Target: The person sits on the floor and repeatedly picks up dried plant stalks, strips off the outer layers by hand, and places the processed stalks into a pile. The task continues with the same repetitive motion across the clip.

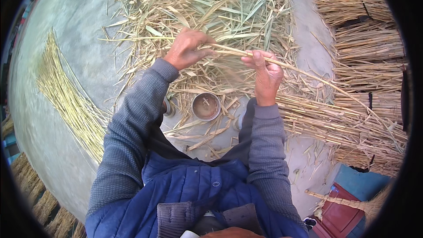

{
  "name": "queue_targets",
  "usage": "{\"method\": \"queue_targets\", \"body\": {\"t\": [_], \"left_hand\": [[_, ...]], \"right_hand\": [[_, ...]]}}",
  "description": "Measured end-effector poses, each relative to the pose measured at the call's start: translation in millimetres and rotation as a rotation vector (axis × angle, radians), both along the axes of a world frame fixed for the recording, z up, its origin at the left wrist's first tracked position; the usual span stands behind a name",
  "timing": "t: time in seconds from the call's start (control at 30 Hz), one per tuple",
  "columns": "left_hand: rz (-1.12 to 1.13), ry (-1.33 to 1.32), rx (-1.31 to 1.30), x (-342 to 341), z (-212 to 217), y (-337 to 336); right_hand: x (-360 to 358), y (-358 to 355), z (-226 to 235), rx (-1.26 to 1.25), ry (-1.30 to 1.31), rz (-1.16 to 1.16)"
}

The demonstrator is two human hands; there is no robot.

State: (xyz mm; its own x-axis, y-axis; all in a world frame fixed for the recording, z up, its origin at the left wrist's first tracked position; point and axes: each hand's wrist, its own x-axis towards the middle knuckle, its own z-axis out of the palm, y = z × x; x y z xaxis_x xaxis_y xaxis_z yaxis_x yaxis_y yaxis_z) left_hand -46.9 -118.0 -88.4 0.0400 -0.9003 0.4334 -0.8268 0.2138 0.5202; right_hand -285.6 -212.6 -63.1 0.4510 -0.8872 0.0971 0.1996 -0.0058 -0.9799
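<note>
A long, thin tan reed stalk point(308, 75) stretches across in front of me, tilting down toward the right. My left hand point(187, 49) is closed on it, with the stalk's thin end reaching out to the left. Between thumb and fingers, my right hand point(265, 76) pinches the same stalk a short way along. Beneath both hands spreads a heap of dry leaves and husks point(198, 11), partly green. A small round metal bowl point(219, 107) sits on the floor between my feet, with a small pale cross-shaped thing in it.
Slim yellowish stalks point(72, 97) lie spread on the concrete floor point(83, 22) at left. Unstripped reeds point(326, 119) lie at my right, beside stacked tied bundles point(368, 46). More bundles point(33, 172) stand at lower left. A broom-like thing point(343, 200) crosses a red panel point(339, 216).
</note>
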Motion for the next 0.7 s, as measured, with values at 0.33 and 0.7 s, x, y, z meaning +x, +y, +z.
{"method": "queue_targets", "body": {"t": [0.33, 0.7], "left_hand": [[0.028, 0.328, -0.095, -30.1, 9.7, -6.4], [-0.006, 0.33, 0.195, 7.1, 7.6, 2.3]], "right_hand": [[17.3, 11.8, 2.4, 0.067, 0.021, -0.033], [8.7, 7.4, -1.4, 0.167, 0.015, -0.13]]}}
